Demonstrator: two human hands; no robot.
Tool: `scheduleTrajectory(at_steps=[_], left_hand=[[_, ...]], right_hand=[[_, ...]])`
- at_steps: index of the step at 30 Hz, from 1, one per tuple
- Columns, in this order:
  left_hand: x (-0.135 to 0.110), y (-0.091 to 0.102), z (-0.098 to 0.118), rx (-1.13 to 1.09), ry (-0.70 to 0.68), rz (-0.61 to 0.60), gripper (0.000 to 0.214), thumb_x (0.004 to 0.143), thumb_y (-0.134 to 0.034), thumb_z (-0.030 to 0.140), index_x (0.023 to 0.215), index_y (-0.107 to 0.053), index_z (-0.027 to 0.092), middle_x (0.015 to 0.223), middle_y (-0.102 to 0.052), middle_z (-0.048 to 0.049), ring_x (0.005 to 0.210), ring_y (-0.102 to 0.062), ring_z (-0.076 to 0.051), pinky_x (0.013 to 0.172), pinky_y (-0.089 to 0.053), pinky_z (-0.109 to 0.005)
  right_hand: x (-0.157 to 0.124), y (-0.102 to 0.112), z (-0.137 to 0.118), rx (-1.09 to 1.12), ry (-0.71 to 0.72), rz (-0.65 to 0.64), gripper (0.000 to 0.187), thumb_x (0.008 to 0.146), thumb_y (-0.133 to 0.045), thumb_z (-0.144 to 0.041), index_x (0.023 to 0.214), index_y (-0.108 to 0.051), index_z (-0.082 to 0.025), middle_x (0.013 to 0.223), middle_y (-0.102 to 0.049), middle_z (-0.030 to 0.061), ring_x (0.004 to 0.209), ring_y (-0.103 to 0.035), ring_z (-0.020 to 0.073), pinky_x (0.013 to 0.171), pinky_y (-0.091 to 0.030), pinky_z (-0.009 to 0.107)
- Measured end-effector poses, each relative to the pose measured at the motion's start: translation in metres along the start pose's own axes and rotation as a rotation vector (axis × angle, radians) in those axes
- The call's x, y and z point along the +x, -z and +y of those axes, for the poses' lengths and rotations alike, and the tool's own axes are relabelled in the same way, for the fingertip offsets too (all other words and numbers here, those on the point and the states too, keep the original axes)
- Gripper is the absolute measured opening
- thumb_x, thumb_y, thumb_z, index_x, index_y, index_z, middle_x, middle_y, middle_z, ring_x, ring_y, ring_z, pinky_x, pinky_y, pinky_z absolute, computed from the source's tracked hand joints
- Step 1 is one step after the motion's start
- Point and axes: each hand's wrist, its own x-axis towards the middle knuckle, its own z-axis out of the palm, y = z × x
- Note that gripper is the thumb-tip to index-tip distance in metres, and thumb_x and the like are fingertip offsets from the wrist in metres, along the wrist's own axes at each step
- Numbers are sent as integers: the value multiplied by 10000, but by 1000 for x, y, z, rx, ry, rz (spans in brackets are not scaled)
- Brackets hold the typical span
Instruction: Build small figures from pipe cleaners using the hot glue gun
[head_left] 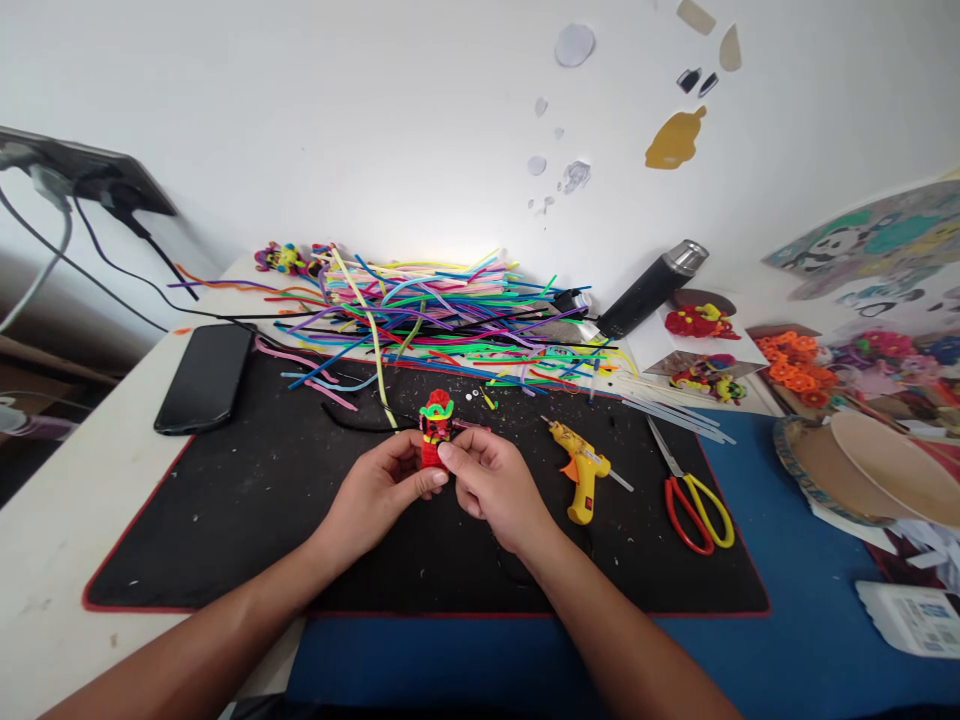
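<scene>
Both hands meet over the middle of a black mat (225, 520). My left hand (382, 490) and my right hand (491, 480) each pinch a small red pipe-cleaner figure (435, 430) with a green and yellow top. The figure stands upright between the fingertips, just above the mat. A pink pipe-cleaner end sticks out to its right, by the right hand's fingers. Behind the figure lies a large heap of coloured pipe cleaners (442, 310).
A yellow glue gun (581, 465) and red-and-yellow scissors (697, 505) lie right of the hands. A black phone (204, 375) lies at the left, a dark flask (651, 288) at the back. Finished figures, orange flowers (799, 365) and paper plates (870, 465) fill the right side.
</scene>
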Motion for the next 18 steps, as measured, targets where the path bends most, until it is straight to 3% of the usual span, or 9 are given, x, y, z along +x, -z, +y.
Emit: scheduleTrajectory(at_steps=[18], left_hand=[[-1,1,-3,3,-5,-15,303,810,-835,389,1001,-726,181,872,-726,-29,749,-640,-171,695,-542,-280]], right_hand=[[1,2,-2,-4,-19,-4,444,779,-806,-557,726,-559,-192,492,-480,-97,341,-339,33,327,-210,175]])
